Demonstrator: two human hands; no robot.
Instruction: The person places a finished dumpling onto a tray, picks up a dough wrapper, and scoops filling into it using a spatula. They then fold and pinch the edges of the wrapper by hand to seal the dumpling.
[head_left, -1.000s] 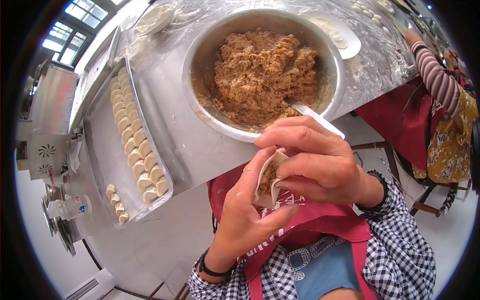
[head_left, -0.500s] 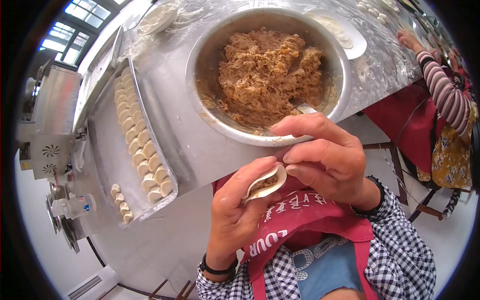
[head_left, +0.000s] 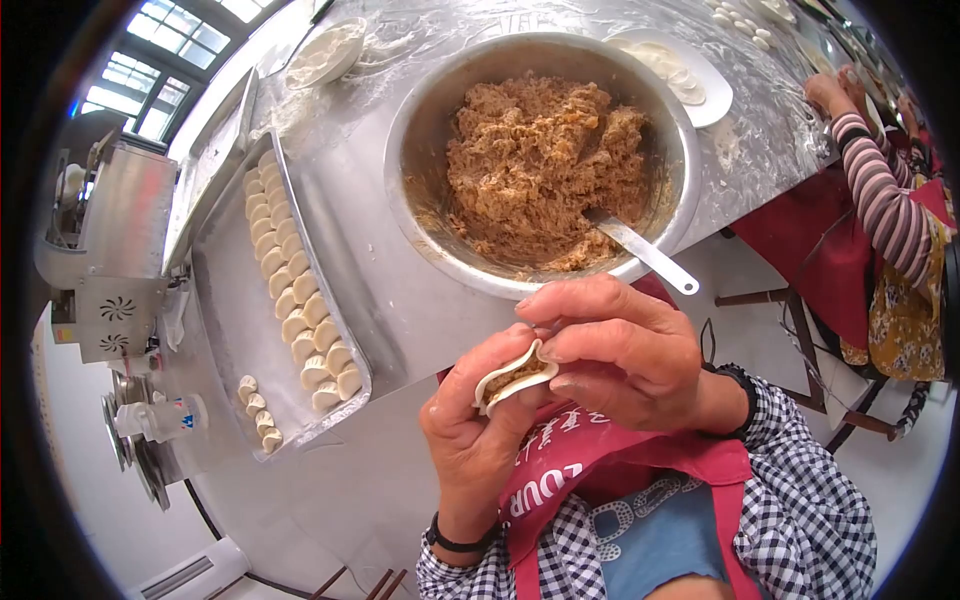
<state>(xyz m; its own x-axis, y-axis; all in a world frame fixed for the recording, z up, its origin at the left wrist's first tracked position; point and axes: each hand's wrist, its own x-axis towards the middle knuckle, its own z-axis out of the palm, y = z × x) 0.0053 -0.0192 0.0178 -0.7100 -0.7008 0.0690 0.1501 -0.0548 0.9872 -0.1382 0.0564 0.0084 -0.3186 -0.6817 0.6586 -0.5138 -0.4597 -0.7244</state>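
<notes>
- Left hand [head_left: 472,415] cradles the wrapper [head_left: 531,383] between thumb and fingers, mouth open.
- Right hand [head_left: 630,350]: fingers narrow, at its end — whether gripping, I can't tell.
- Pressing unevenly could squeeze filling [head_left: 513,377] out, I judge.
- Beneath the fingers, I read "LOUR" on the apron [head_left: 640,450] — characters illegible.
</notes>
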